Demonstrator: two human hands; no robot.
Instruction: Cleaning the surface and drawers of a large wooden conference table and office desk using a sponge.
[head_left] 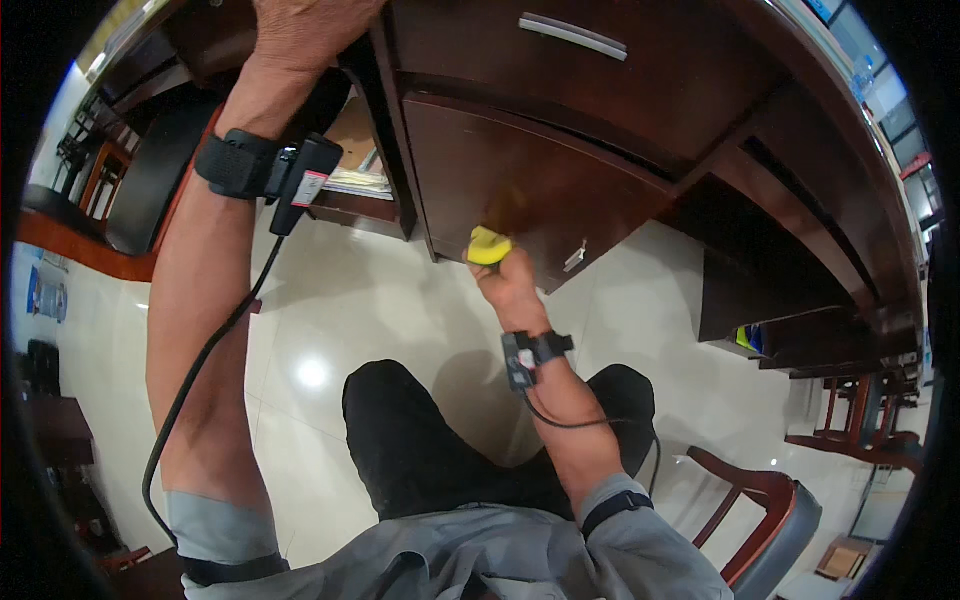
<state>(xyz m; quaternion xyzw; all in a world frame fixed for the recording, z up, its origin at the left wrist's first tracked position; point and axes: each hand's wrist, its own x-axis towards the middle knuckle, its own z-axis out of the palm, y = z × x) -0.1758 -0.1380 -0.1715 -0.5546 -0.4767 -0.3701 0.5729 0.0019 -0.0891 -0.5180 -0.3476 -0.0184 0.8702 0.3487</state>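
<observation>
Yellow in colour, a pad (pixel 489 246) is held by the right hand (pixel 508 279) low before the cabinet door (pixel 540 185), seemingly to face it, while above-left of it the cropped left hand's (pixel 312 32) grip cannot be told.

I saw a dark brown wooden desk (pixel 575 150) arching from twelve to three o'clock, its edges bent by the wide lens. Pale, glossy floor tiles (pixel 330 285) spread below, with a round white reflection (pixel 312 373) at eight. An open shelf (pixel 362 212) at eleven held papers (pixel 356 184). Dark-padded, reddish-brown wooden chairs stood at ten (pixel 160 185) and four (pixel 785 530).
</observation>
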